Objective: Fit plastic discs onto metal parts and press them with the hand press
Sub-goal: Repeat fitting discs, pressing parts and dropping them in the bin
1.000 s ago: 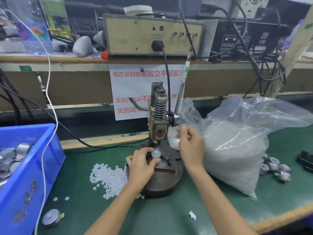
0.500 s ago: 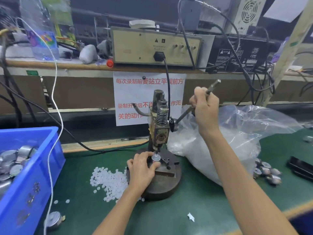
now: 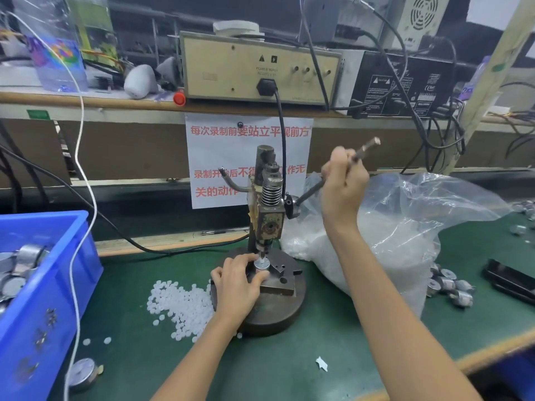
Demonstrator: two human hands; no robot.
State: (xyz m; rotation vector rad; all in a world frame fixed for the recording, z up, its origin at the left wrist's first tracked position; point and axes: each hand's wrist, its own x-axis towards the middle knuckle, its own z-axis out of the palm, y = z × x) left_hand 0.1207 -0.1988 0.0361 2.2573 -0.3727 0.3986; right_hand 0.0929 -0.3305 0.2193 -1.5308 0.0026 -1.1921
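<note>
Left hand (image 3: pixel 236 280) pinches the part (image 3: pixel 262 264) (small, rigid, likely slippery) by its rim; right hand (image 3: pixel 343 180) grasps the lever (image 3: pixel 309 193).

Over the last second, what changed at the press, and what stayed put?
The right hand rose from beside the hand press, took hold of the lever and swung it from near upright down toward the right. The left hand stayed holding the metal part under the press. The pile of white discs beside the base did not move.
</note>
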